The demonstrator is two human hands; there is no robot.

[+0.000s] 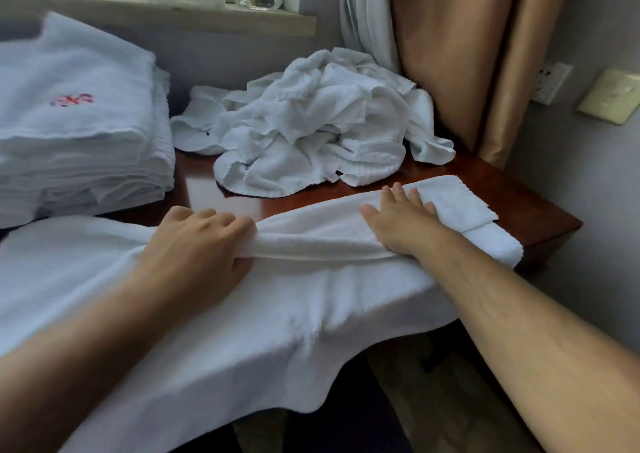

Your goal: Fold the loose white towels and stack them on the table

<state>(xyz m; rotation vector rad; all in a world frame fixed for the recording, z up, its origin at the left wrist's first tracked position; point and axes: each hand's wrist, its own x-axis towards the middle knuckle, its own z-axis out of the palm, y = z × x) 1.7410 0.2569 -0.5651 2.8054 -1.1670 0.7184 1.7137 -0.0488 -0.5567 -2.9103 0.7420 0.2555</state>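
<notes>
Draping over the near edge of the table [533, 217], the white towel [277, 307] lies under both your hands. Your left hand [197, 244] curls its fingers round a bunched fold, while your right hand [398, 220] presses flat, fingers spread. Beyond sit the crumpled towel pile [311, 123] and, at left, the folded stack [79, 134].

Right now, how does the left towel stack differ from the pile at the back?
The stack is folded in flat, squared layers; the pile is a crumpled heap. The stack sits far left; the pile sits at the back by the curtain. The stack's top shows a red mark; the pile's shows none. Both are white towels.
</notes>
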